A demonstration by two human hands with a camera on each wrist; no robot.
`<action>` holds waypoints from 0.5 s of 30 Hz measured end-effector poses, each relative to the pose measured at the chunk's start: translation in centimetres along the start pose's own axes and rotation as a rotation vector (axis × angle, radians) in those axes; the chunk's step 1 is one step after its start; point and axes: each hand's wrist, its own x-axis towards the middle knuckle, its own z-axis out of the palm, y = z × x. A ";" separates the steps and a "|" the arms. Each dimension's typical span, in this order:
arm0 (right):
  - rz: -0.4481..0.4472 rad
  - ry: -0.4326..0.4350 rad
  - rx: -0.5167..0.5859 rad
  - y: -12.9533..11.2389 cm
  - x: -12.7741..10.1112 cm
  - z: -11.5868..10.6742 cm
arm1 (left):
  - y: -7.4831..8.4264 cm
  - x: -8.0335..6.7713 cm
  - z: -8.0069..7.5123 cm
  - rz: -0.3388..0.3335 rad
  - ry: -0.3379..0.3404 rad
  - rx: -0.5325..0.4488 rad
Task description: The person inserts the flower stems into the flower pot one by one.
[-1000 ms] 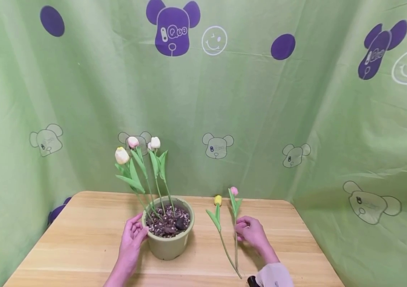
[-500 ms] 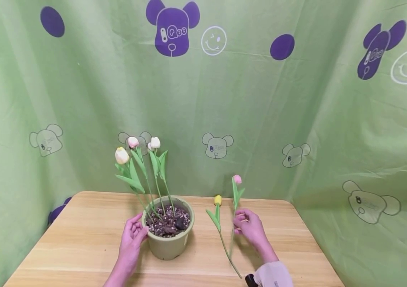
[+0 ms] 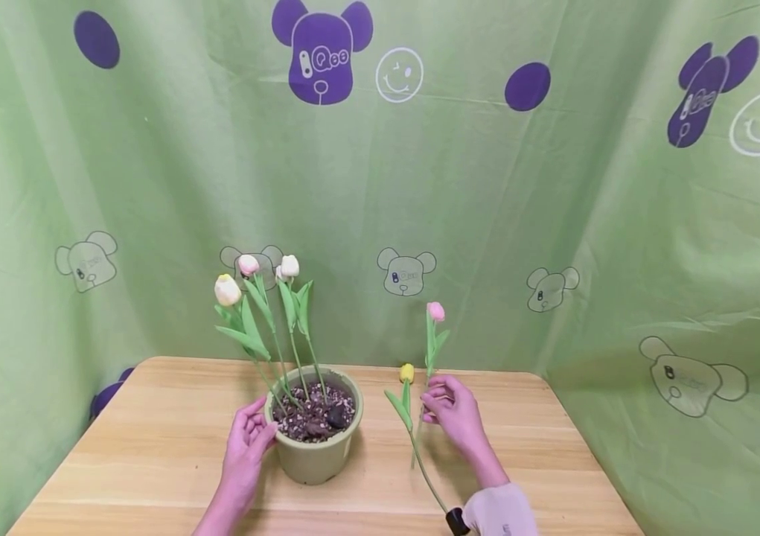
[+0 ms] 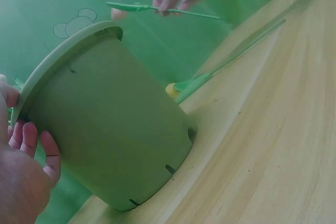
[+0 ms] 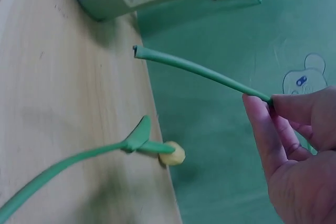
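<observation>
While pinching the green stem mid-length, right hand (image 3: pixel 455 412) holds pink tulip (image 3: pixel 435 311) near upright above table (image 3: pixel 152 447), small pink bud on top, narrow leaves just below it, cut lower end free in the air. Left hand (image 3: pixel 247 439) against side of pot (image 3: pixel 315 458), fingers curled at the rim; grip looks light, hard to tell from wrist view. Pot pale green, brown gravel fill, three tulips (image 3: pixel 255 279) standing in it. Yellow tulip (image 3: pixel 407 372) flat on table between pot and right hand, stem running toward near edge.
</observation>
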 end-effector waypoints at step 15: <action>-0.143 -0.040 0.074 -5.9 0.5 3.8 | 0.1 0.0 0.0 0.003 -0.006 0.001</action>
